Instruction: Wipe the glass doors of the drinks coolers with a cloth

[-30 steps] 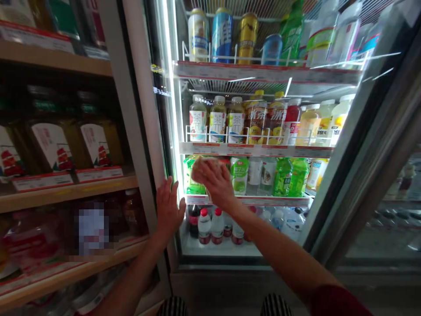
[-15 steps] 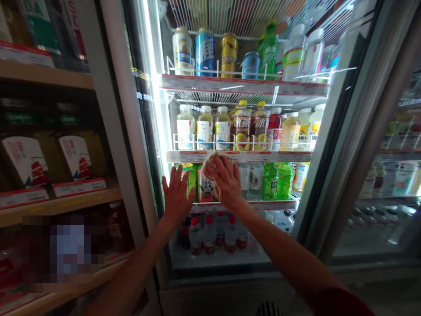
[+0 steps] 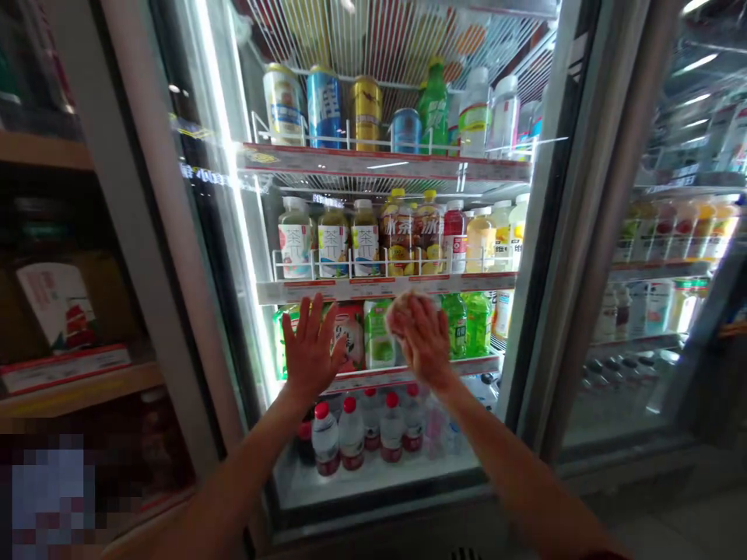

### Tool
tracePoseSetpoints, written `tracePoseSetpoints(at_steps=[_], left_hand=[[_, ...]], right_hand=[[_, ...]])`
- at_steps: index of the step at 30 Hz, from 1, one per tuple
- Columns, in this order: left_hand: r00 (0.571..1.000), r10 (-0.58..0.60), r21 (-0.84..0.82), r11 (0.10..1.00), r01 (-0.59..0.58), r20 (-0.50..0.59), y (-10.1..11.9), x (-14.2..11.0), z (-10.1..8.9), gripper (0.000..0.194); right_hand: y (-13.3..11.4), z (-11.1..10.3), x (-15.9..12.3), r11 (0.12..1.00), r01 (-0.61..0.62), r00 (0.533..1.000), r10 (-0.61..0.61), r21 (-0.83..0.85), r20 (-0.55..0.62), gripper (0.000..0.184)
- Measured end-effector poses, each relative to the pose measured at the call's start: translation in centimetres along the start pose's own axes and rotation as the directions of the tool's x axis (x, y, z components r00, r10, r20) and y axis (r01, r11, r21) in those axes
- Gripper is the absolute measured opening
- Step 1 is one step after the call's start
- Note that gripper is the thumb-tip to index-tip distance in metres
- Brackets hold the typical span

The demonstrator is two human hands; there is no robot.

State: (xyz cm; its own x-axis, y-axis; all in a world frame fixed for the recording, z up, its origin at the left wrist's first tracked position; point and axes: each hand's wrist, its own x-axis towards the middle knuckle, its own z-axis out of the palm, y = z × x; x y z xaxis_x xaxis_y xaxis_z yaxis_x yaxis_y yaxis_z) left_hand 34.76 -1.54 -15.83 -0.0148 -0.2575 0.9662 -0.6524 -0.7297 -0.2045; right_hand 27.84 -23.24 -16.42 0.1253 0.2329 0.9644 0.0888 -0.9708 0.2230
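A pale, crumpled cloth (image 3: 398, 307) is under the fingers of my right hand (image 3: 425, 336), which presses it against the glass door (image 3: 373, 498) of a lit drinks fridge. My hand covers most of the cloth. To its left, my left hand (image 3: 311, 346) is raised with fingers spread and holds nothing; whether its palm touches the glass I cannot tell. Behind the hands, through the glass, stand a green-labelled carton-like pack (image 3: 379, 334), a reddish pack (image 3: 350, 334) and green bottles (image 3: 477, 323).
Fridge shelves hold cans (image 3: 324, 107), tea bottles (image 3: 334, 237) and red-capped water bottles (image 3: 351, 435). A metal door frame (image 3: 583, 233) runs along the right, with another stocked fridge beyond. Wooden shelves (image 3: 70, 389) with large bottles (image 3: 58, 303) stand at the left.
My right hand has slid rightward across the glass with the cloth. My left hand has moved from the door's left edge onto the area before the glass. The view has shifted right.
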Motion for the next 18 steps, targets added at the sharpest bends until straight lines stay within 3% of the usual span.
tracePoseSetpoints(at_steps=[1, 4, 5, 6, 8, 10, 12, 14, 15, 16, 17, 18], left_hand=[[1.0, -0.003, -0.002, 1.0, 0.003, -0.001, 0.0, -0.1, 0.1, 0.064], [1.0, -0.02, -0.016, 1.0, 0.02, 0.0, 0.1, -0.1, 0.2, 0.065], [1.0, -0.028, -0.025, 0.999, 0.028, -0.003, 0.1, -0.1, 0.3, 0.066], [0.999, -0.033, -0.035, 0.999, 0.033, -0.005, 0.1, -0.1, 0.3, 0.066], [0.999, -0.033, -0.045, 0.998, 0.033, -0.008, 0.1, 0.0, 0.3, 0.066], [1.0, -0.023, -0.031, 0.999, 0.022, -0.008, 0.0, 0.0, 0.3, 0.067], [1.0, 0.0, -0.012, 1.0, 0.0, -0.01, 0.0, 0.0, 0.2, 0.068], [1.0, 0.013, -0.006, 1.0, -0.013, -0.021, 0.2, 0.0, 0.1, 0.069], [0.999, 0.015, -0.008, 1.0, -0.015, -0.029, 0.4, 0.1, 0.1, 0.07], [0.999, 0.017, -0.011, 1.0, -0.018, -0.035, 0.6, 0.2, 0.1, 0.07], [0.999, 0.024, -0.014, 1.0, -0.025, -0.038, 0.9, 0.5, 0.1, 0.069], [0.999, 0.034, -0.019, 0.999, -0.035, -0.039, 1.1, 0.8, 0.1, 0.069]], right_hand=[[1.2, -0.3, -0.1, 0.994, -0.106, 0.991, 0.102, -0.033, -0.088, 0.053], [3.2, -0.8, 0.1, 0.93, -0.366, 0.886, 0.334, -0.041, -0.322, 0.053], [3.1, -0.9, 0.1, 0.93, -0.367, 0.881, 0.337, -0.032, -0.332, 0.054], [2.8, -0.9, -0.1, 0.951, -0.307, 0.913, 0.286, -0.027, -0.292, 0.054], [2.3, -0.9, -0.6, 0.996, -0.089, 0.988, 0.086, -0.016, -0.129, 0.055], [3.1, -1.1, -1.1, 1.0, 0.015, 0.999, -0.016, -0.024, -0.043, 0.053], [5.2, -1.4, -1.1, 0.989, -0.126, 0.98, 0.113, -0.074, -0.164, 0.05], [7.0, -1.8, -0.7, 0.93, -0.36, 0.874, 0.307, -0.079, -0.378, 0.049], [7.5, -1.9, -0.5, 0.904, -0.424, 0.822, 0.355, -0.061, -0.446, 0.049], [7.6, -2.0, -0.4, 0.897, -0.439, 0.803, 0.368, -0.047, -0.469, 0.05], [7.3, -2.1, -0.3, 0.914, -0.403, 0.83, 0.344, -0.046, -0.44, 0.051], [7.0, -2.1, -0.4, 0.945, -0.324, 0.886, 0.283, -0.053, -0.367, 0.051]])
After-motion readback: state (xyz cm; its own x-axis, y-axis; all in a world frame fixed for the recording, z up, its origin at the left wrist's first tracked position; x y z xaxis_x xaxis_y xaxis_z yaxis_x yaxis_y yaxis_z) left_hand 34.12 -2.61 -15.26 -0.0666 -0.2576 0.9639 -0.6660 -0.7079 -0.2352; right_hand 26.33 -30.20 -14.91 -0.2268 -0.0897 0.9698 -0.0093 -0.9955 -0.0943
